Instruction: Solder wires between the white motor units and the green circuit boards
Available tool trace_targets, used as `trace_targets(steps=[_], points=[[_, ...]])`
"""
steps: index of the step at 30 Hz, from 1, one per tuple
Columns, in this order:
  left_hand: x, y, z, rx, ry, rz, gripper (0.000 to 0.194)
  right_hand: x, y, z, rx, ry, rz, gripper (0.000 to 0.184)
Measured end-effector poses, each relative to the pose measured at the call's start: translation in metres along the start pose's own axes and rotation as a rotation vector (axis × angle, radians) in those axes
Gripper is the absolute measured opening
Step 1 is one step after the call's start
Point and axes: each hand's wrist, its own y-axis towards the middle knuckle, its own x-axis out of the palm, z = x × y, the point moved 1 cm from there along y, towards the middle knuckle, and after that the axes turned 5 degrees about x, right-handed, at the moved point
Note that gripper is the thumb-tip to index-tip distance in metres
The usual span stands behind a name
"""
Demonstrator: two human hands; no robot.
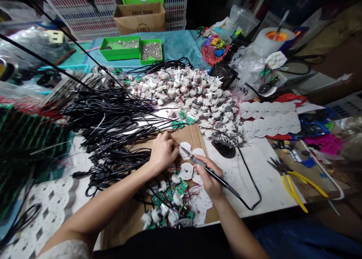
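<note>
My right hand (208,179) is wrapped round a black soldering iron (215,174); its tip reaches a small white round board (185,150) on a cardboard sheet (195,135). My left hand (162,152) rests closed beside that board, fingers pinched at thin red wires near its edge. Whatever those fingers hold is too small to name. Below my hands lie several small white motors with green circuit boards (168,206). More white round boards (186,171) lie between my hands.
A big heap of white motors (195,94) sits behind the cardboard, black cables (113,127) at left, a coiled iron stand (226,142) at right. Yellow-handled pliers (291,181) lie right. Green trays of screws (131,47) stand at the back. Green boards (25,138) are stacked far left.
</note>
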Motion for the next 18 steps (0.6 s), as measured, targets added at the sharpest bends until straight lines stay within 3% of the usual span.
trace_targets(steps=[18], points=[[-0.001,0.0,0.0,0.001,0.012,-0.02,0.015,0.0,0.005,-0.013,-0.072,-0.08,-0.024,0.027]])
